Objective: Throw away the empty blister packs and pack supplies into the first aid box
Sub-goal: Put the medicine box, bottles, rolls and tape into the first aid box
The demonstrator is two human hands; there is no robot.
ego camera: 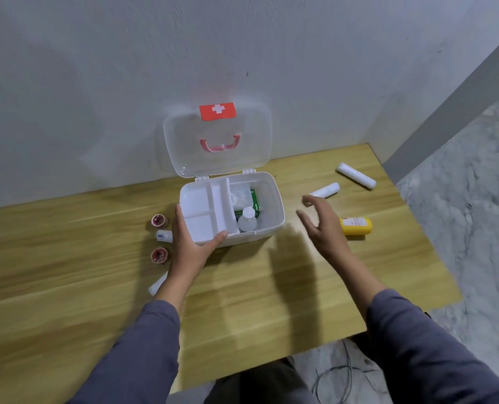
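The white first aid box (pixel 274 205) stands open at the back of the wooden table, its clear lid (pixel 217 141) leaning on the wall. A white divided tray (pixel 204 211) fills the box's left half. A white bottle (pixel 247 220), a green packet (pixel 255 199) and a clear pouch (pixel 239 195) lie in the right half. My left hand (pixel 188 243) grips the tray's front left corner. My right hand (pixel 324 225) hovers open to the right of the box, holding nothing. Just beyond it lie a yellow bottle (pixel 356 225) and two white bandage rolls (pixel 325 190) (pixel 356 174).
Left of the box sit two red tape rolls (pixel 158 220) (pixel 160 255) and a small white tube (pixel 163 236). Another white roll (pixel 157 284) lies partly under my left forearm. The table ends at the right, over a grey marbled floor with a cable (pixel 338 374).
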